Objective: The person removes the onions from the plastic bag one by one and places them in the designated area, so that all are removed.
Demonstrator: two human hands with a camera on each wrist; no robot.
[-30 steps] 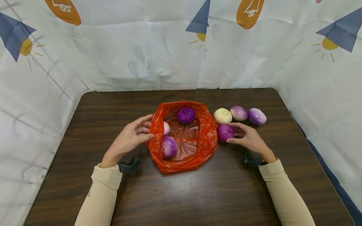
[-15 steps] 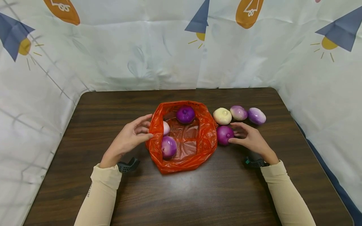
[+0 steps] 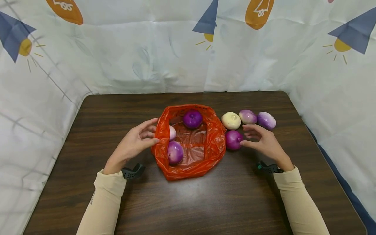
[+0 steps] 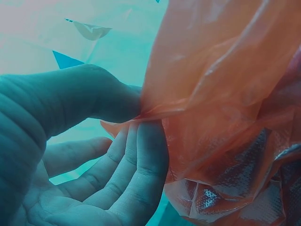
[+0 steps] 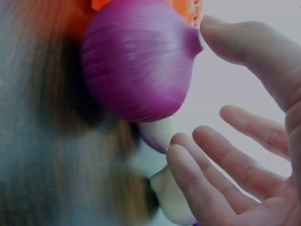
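An orange-red plastic bag (image 3: 215, 147) stands with its mouth open in the middle of the table. My left hand (image 3: 132, 145) pinches its left rim; in the left wrist view the thumb and fingers (image 4: 149, 155) meet on the thin plastic. Inside lie a dark purple onion (image 3: 193, 118) at the back, a purple one (image 3: 175, 152) at front left and a paler one (image 3: 172, 133) partly behind the rim. Outside, against the bag's right side, sits another purple onion (image 3: 233, 140). Beside it my right hand (image 3: 264, 143) holds nothing, fingers spread, thumb by the onion's stem end (image 5: 193, 42).
To the right of the bag, a pale yellow onion (image 3: 230, 120) and two purple-white onions, one in the middle (image 3: 248, 117) and one at the end (image 3: 266, 120), lie in a row. The brown wooden table (image 3: 188, 209) ends at a patterned white curtain (image 3: 176, 58).
My right hand has let go of the purple onion and drawn back to the right, its fingers opening. The onion stays beside the bag. The left hand has kept its place on the rim.
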